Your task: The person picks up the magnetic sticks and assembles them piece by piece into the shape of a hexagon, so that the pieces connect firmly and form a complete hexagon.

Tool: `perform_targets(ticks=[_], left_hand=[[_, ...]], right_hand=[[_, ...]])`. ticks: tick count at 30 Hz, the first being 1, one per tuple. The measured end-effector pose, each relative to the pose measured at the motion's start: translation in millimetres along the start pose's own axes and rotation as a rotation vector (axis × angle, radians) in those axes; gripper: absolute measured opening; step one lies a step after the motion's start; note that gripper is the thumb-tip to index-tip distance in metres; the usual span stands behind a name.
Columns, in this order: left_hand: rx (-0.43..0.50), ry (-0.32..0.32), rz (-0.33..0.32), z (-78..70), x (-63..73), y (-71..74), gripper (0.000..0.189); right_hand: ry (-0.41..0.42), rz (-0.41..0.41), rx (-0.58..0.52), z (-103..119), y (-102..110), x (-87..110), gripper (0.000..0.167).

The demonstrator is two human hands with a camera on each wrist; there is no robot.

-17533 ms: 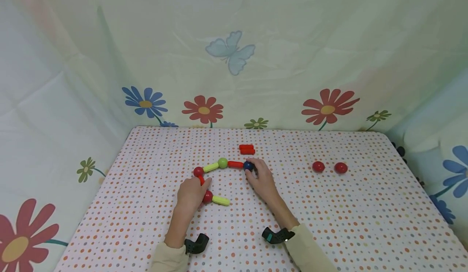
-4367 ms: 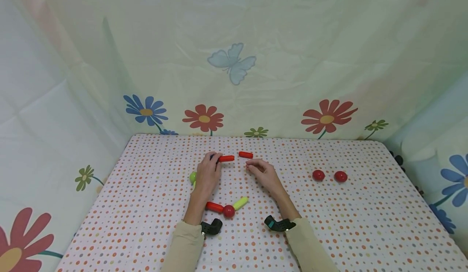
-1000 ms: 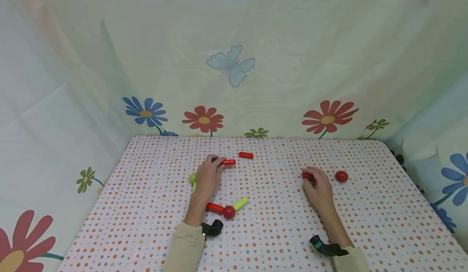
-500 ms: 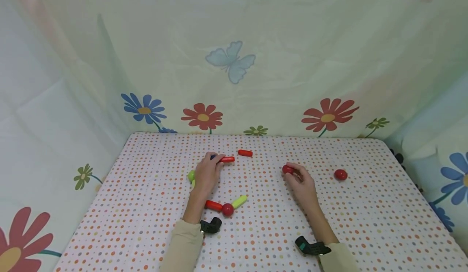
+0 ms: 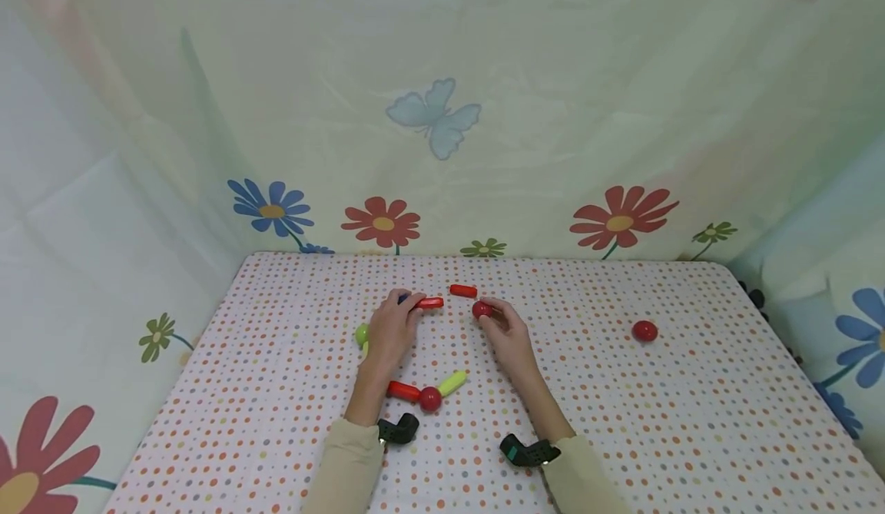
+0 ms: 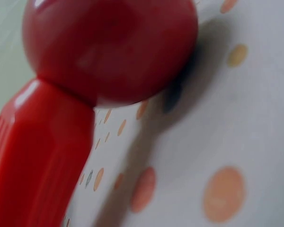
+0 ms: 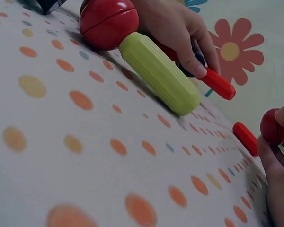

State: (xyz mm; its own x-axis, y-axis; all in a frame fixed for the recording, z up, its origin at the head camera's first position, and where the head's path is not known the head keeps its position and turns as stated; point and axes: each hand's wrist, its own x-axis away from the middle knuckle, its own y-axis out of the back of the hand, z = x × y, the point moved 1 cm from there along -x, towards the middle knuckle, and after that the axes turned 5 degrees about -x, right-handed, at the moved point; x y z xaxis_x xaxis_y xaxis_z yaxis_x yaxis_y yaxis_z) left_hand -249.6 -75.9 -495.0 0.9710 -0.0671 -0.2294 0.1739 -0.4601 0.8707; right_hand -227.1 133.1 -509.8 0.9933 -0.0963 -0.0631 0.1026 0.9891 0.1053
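Note:
In the head view my left hand (image 5: 391,333) grips a dark blue ball (image 5: 402,298), from which a short red rod (image 5: 432,303) points right. From under that hand and forearm come a green ball (image 5: 362,335) at the left and a red rod (image 5: 404,391) nearer the front; a red ball (image 5: 430,399) joins the latter to a yellow-green rod (image 5: 453,383). The arm hides the stretch between. A second red ball (image 5: 481,310) is pinched between thumb and fingers of my right hand (image 5: 509,341), a short gap from the held rod's free end.
One loose red rod (image 5: 463,290) lies just beyond the hands. Far to the right sits another red ball (image 5: 645,331). The dotted tablecloth (image 5: 691,422) reaches back to a flowered curtain (image 5: 525,153).
Over the last second my right hand has carried a red ball leftward from the right side to near the held rod. The left hand stays at the blue ball.

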Motion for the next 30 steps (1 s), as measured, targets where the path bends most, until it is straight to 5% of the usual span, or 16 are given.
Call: perform_targets(ticks=[12, 30], left_hand=[[0.008, 0.0, -0.021, 2.5, 1.1, 0.0, 0.035], [-0.023, -0.071, -0.03, -1.6, -1.2, -3.6, 0.032]], right_hand=[[-0.047, -0.015, -0.125, 2, -31, -19.7, 0.042], [-0.022, 0.039, -0.089, 1, -34, -14.8, 0.037]])
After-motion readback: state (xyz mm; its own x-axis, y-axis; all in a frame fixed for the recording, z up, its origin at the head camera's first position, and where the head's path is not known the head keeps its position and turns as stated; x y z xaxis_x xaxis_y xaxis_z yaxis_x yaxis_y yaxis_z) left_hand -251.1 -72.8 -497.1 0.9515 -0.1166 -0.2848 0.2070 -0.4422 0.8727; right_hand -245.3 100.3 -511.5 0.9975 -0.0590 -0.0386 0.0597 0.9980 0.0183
